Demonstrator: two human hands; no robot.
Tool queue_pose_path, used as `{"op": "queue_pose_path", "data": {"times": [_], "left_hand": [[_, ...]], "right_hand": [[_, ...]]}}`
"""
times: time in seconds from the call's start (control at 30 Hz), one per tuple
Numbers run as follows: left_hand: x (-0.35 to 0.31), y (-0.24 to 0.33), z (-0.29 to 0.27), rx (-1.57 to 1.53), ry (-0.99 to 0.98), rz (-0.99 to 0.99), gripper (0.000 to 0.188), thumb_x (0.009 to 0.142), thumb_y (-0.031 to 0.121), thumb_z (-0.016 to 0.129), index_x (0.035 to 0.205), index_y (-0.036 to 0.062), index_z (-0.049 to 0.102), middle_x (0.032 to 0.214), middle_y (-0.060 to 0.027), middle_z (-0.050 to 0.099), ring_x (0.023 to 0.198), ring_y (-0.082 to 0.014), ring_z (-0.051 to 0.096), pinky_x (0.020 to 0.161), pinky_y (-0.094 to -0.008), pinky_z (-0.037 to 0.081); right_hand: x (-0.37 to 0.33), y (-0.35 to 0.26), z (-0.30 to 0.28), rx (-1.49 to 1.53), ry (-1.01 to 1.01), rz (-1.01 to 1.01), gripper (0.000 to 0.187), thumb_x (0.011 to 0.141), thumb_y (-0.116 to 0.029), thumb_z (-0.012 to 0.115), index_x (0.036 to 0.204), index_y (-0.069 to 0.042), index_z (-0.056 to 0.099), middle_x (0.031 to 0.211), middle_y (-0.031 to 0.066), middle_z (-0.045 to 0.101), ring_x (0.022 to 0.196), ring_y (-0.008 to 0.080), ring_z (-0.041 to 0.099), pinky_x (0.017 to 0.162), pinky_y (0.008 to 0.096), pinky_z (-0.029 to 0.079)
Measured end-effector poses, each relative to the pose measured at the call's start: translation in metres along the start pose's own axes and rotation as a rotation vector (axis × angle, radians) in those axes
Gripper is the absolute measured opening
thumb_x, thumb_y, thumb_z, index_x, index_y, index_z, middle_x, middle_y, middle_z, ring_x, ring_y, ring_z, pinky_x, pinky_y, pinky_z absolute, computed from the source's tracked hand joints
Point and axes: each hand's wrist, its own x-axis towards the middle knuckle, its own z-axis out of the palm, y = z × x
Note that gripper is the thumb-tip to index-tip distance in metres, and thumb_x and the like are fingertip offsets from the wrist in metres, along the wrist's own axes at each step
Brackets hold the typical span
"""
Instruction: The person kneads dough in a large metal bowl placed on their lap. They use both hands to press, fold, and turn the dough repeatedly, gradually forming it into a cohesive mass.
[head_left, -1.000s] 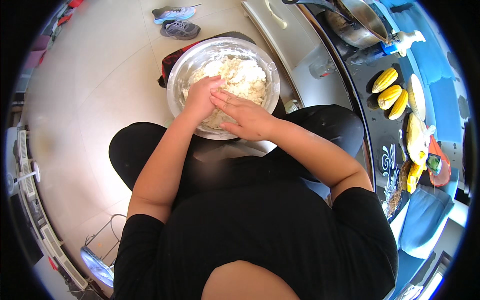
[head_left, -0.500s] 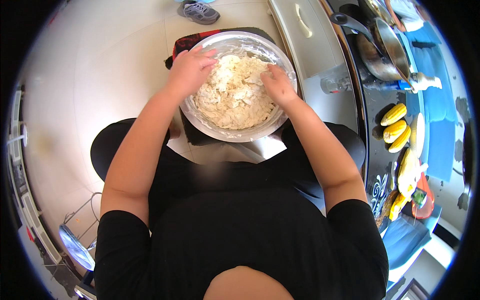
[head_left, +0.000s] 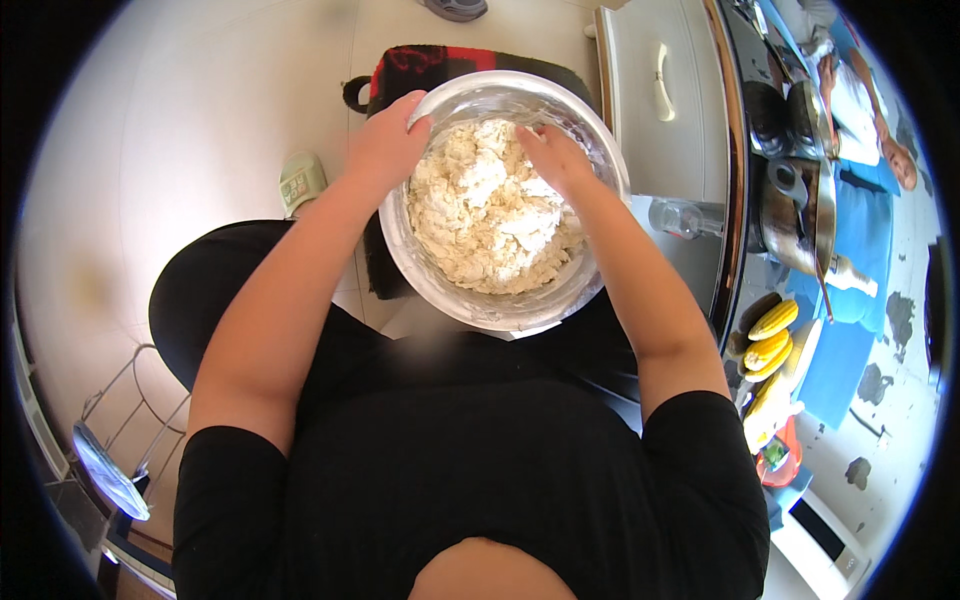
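Note:
A wide metal bowl (head_left: 405, 248) rests on a black-and-red cloth-covered support between my knees. Inside it lies a mass of pale, crumbly dough (head_left: 490, 225) with dry flour patches on top. My left hand (head_left: 392, 142) grips the bowl's upper left rim, its thumb over the edge and its other fingers mostly hidden. At the dough's upper right, my right hand (head_left: 555, 160) reaches inside the bowl with curled fingers pressed into the dough; the fingertips are partly covered.
Right of the bowl stands a pale cabinet (head_left: 665, 150), with a clear bottle (head_left: 680, 218) beside it. A dark counter holds a metal pot (head_left: 800, 215) and several corn cobs (head_left: 768, 350). Another person (head_left: 858, 110) is at the far right. A pale green container (head_left: 301, 183) stands on the left floor.
My left hand has gone from above the dough to the bowl's rim. My right hand stays at the dough's upper right. The bowl appears lower and farther right as the whole view shifts.

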Motion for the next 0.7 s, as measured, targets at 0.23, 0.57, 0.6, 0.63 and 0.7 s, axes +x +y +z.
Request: {"op": "queue_pose_path", "data": {"times": [0.23,0.57,0.6,0.63,0.7], "left_hand": [[0.005,-0.004,0.002,0.025,0.083,0.045,0.037,0.082,0.027,0.053,0.116,0.0123,0.053,0.102,-0.0124,0.061,0.093,-0.0282,0.058,0.08,-0.0364,0.045],[-0.001,0.001,-0.002,-0.062,0.066,-0.004,0.033,0.081,0.026,0.054,0.111,0.012,0.055,0.099,-0.0107,0.062,0.09,-0.0279,0.059,0.077,-0.0361,0.046],[-0.002,0.002,-0.003,-0.035,0.048,-0.027,0.033,0.082,0.026,0.053,0.112,0.0122,0.055,0.099,-0.0106,0.062,0.09,-0.028,0.059,0.077,-0.0363,0.046],[-0.003,-0.001,-0.001,-0.014,0.08,0.019,0.033,0.082,0.026,0.052,0.112,0.0123,0.054,0.099,-0.0107,0.062,0.09,-0.0282,0.059,0.077,-0.0366,0.046],[-0.004,-0.008,0.005,0.033,0.136,0.115,0.033,0.083,0.027,0.05,0.113,0.0126,0.054,0.099,-0.0108,0.062,0.09,-0.0285,0.058,0.077,-0.0372,0.046]], "right_hand": [[-0.009,-0.095,0.016,-0.351,-0.201,-0.201,0.074,0.07,-0.063,0.051,0.121,-0.009,0.049,0.112,0.0143,0.057,0.104,0.029,0.055,0.088,0.0354,0.043],[-0.131,-0.008,0.01,-0.528,-0.119,-0.72,0.046,0.064,-0.021,0.07,0.105,-0.009,0.054,0.099,0.0117,0.051,0.096,0.0309,0.049,0.077,0.0396,0.044],[-0.131,-0.007,0.012,-0.597,-0.143,-0.669,0.044,0.065,-0.021,0.07,0.105,-0.009,0.055,0.1,0.0119,0.05,0.096,0.0295,0.049,0.076,0.039,0.044],[-0.13,-0.007,0.015,-0.665,-0.167,-0.62,0.043,0.066,-0.021,0.069,0.104,-0.009,0.055,0.1,0.0121,0.05,0.096,0.0282,0.049,0.076,0.0383,0.044],[-0.119,-0.003,0.026,-0.788,-0.156,-0.595,0.044,0.067,-0.021,0.069,0.105,-0.006,0.055,0.103,0.0135,0.049,0.098,0.0272,0.048,0.076,0.0345,0.044]]}}
